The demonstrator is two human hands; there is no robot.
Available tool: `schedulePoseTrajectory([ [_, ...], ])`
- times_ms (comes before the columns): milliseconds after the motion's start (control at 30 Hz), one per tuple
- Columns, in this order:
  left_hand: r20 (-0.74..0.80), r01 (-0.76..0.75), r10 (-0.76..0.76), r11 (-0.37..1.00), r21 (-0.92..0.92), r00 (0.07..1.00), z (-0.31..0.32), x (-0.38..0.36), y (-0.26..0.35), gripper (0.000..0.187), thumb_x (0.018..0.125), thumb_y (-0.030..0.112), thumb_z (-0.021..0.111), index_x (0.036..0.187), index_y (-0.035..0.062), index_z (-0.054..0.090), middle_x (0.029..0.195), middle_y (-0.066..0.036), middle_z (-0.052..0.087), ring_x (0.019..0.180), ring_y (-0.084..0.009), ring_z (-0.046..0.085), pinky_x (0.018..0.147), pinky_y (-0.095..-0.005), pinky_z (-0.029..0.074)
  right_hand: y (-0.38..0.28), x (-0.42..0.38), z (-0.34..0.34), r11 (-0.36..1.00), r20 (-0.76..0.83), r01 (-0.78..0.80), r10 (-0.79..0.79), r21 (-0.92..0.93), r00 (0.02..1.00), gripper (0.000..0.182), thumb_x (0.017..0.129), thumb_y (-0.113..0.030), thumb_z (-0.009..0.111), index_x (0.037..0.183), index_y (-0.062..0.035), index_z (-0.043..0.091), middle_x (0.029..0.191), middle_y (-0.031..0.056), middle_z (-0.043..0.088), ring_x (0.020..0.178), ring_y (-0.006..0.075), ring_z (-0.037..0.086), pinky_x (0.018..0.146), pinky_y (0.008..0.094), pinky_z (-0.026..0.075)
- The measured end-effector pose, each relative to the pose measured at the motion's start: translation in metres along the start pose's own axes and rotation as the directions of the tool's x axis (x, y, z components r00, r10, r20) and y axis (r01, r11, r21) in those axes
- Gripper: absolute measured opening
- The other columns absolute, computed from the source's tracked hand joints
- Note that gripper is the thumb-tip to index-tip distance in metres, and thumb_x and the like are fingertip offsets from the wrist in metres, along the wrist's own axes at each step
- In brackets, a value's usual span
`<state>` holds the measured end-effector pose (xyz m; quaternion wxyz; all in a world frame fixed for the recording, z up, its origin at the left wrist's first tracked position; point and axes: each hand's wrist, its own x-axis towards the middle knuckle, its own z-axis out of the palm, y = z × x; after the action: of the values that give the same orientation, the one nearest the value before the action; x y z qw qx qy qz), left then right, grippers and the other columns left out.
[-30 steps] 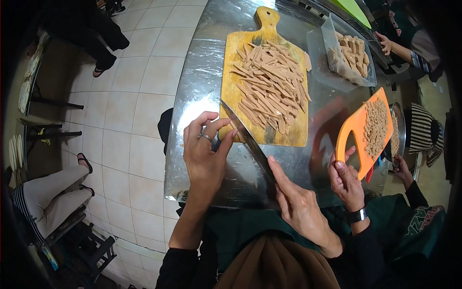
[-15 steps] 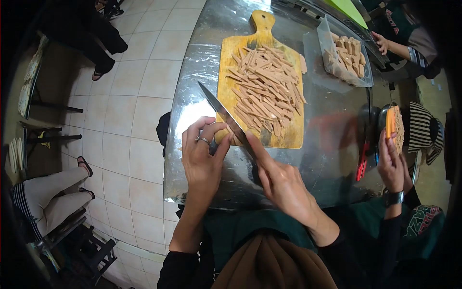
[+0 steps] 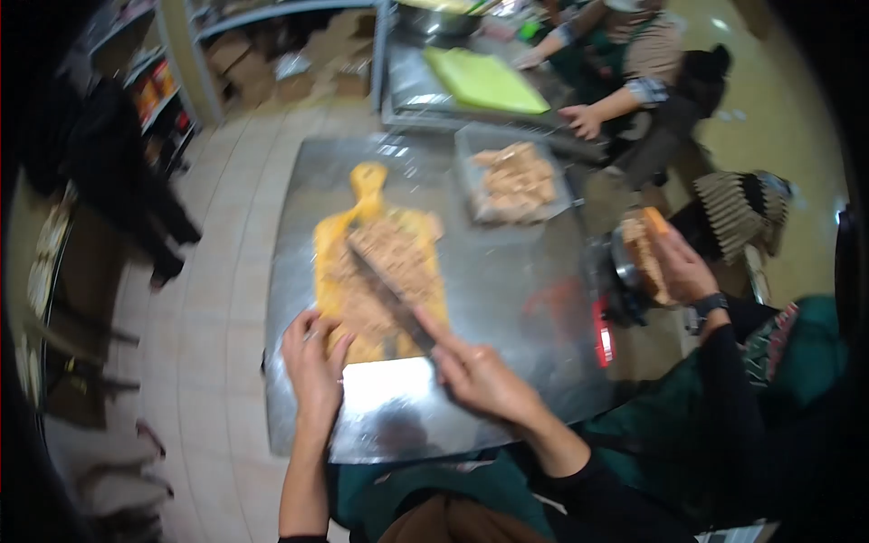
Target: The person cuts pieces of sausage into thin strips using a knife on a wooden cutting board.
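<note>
A long knife (image 3: 389, 294) is held by its handle in my right hand (image 3: 484, 376), its blade slanting up and left over the cut strips (image 3: 398, 253). The strips, pinkish brown and blurred, cover a yellow wooden board (image 3: 367, 185) with a holed handle. At the board's lower left corner is my left hand (image 3: 314, 362), thumb and fingers apart, a ring on one finger. Nothing shows between its fingers.
On the metal table (image 3: 507, 317) stands a clear tub (image 3: 520, 181) of brown pieces. A co-worker's hand (image 3: 683, 267) holds an orange item near a round pan at the right. Behind, another person's hand (image 3: 584, 120) is near a green board (image 3: 484, 81). A red-handled tool (image 3: 603, 333) lies at the right edge.
The view has swung up, showing more of the room. The knife has moved from the board's lower left corner to above the strips. My left hand's fingers have spread away from the blade.
</note>
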<state>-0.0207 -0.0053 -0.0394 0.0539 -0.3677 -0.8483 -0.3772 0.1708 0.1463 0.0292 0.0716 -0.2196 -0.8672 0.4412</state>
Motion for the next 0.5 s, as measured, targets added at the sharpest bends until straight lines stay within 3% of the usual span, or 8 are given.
schedulePoseTrajectory([
  [67, 0.023, 0.002, -0.002, 1.000, 0.005, 1.000, 0.002, 0.005, 0.000, 0.027, 0.080, 0.017, 0.084, 0.101, 0.0040, 0.073, 0.122, -0.015, 0.063, 0.113, -0.0355, 0.058, 0.098, -0.0455, 0.046, 0.001, -0.005, -0.006, 0.991, 0.059, -0.095, 0.089, 0.097, 0.994, 0.069, 0.103, -0.008, 0.049, 0.165, -0.0256, 0.024, 0.100, 0.0295, 0.071, 0.077, 0.0428, 0.070, 0.076, 0.0474, 0.054],
  [133, 0.024, -0.019, 0.017, 0.998, 0.059, 1.000, -0.002, 0.010, 0.008, 0.025, 0.080, 0.016, 0.083, 0.100, 0.0036, 0.073, 0.123, -0.015, 0.063, 0.115, -0.0354, 0.057, 0.098, -0.0441, 0.045, 0.008, -0.009, -0.004, 0.992, 0.009, -0.039, 0.039, 0.120, 0.999, 0.068, 0.104, -0.010, 0.048, 0.165, -0.0260, 0.024, 0.086, 0.0289, 0.069, 0.076, 0.0416, 0.070, 0.076, 0.0483, 0.052],
  [167, 0.026, -0.049, 0.047, 0.997, 0.065, 0.999, -0.005, 0.013, 0.009, 0.024, 0.082, 0.017, 0.082, 0.102, 0.0045, 0.074, 0.123, -0.015, 0.063, 0.115, -0.0353, 0.057, 0.099, -0.0439, 0.045, 0.007, -0.012, -0.004, 0.991, 0.001, -0.055, 0.055, 0.119, 0.998, 0.066, 0.105, -0.009, 0.047, 0.165, -0.0243, 0.026, 0.074, 0.0115, 0.065, 0.068, 0.0208, 0.064, 0.077, 0.0381, 0.055],
  [267, 0.023, -0.052, 0.051, 0.999, 0.014, 0.998, -0.016, 0.013, 0.004, 0.020, 0.089, 0.017, 0.076, 0.106, 0.0061, 0.075, 0.122, -0.016, 0.063, 0.117, -0.0352, 0.058, 0.101, -0.0438, 0.045, 0.006, -0.019, -0.005, 0.992, -0.009, -0.057, 0.059, 0.108, 0.998, 0.065, 0.105, -0.011, 0.048, 0.165, -0.0228, 0.027, 0.075, 0.0118, 0.065, 0.069, 0.0216, 0.065, 0.078, 0.0389, 0.055],
  [333, 0.009, 0.039, -0.038, 0.993, -0.115, 0.999, -0.023, 0.011, -0.008, 0.018, 0.094, 0.015, 0.071, 0.108, 0.0055, 0.075, 0.122, -0.016, 0.063, 0.117, -0.0359, 0.059, 0.101, -0.0448, 0.045, 0.012, -0.026, -0.004, 0.996, -0.048, 0.037, -0.034, 0.080, 0.998, 0.069, 0.103, -0.009, 0.051, 0.165, -0.0242, 0.025, 0.087, 0.0247, 0.066, 0.075, 0.0367, 0.068, 0.078, 0.0448, 0.054],
  [367, -0.011, 0.009, -0.010, 0.994, -0.111, 1.000, -0.028, 0.008, -0.016, 0.017, 0.095, 0.014, 0.068, 0.108, 0.0045, 0.074, 0.120, -0.017, 0.064, 0.115, -0.0367, 0.060, 0.100, -0.0450, 0.046, 0.015, -0.029, 0.001, 0.994, -0.039, 0.078, -0.075, 0.082, 0.996, 0.071, 0.101, -0.008, 0.052, 0.165, -0.0249, 0.024, 0.093, 0.0311, 0.067, 0.079, 0.0442, 0.069, 0.078, 0.0478, 0.053],
  [467, -0.012, 0.081, -0.084, 0.988, -0.134, 0.996, -0.061, -0.006, -0.025, 0.017, 0.098, 0.012, 0.065, 0.109, 0.0021, 0.073, 0.113, -0.016, 0.068, 0.105, -0.0348, 0.067, 0.091, -0.0423, 0.053, 0.011, -0.037, 0.008, 0.992, 0.012, 0.089, -0.091, 0.091, 0.996, 0.077, 0.098, -0.003, 0.051, 0.166, -0.0247, 0.021, 0.088, 0.0302, 0.064, 0.078, 0.0408, 0.068, 0.081, 0.0445, 0.054],
  [500, -0.014, 0.111, -0.115, 0.982, -0.150, 0.993, -0.073, -0.014, -0.025, 0.017, 0.098, 0.012, 0.065, 0.109, 0.0020, 0.073, 0.112, -0.015, 0.069, 0.100, -0.0319, 0.068, 0.087, -0.0401, 0.055, 0.002, -0.038, 0.010, 0.991, 0.023, 0.039, -0.042, 0.128, 0.999, 0.073, 0.099, -0.004, 0.051, 0.165, -0.0232, 0.025, 0.084, 0.0250, 0.065, 0.074, 0.0314, 0.068, 0.080, 0.0409, 0.055],
])
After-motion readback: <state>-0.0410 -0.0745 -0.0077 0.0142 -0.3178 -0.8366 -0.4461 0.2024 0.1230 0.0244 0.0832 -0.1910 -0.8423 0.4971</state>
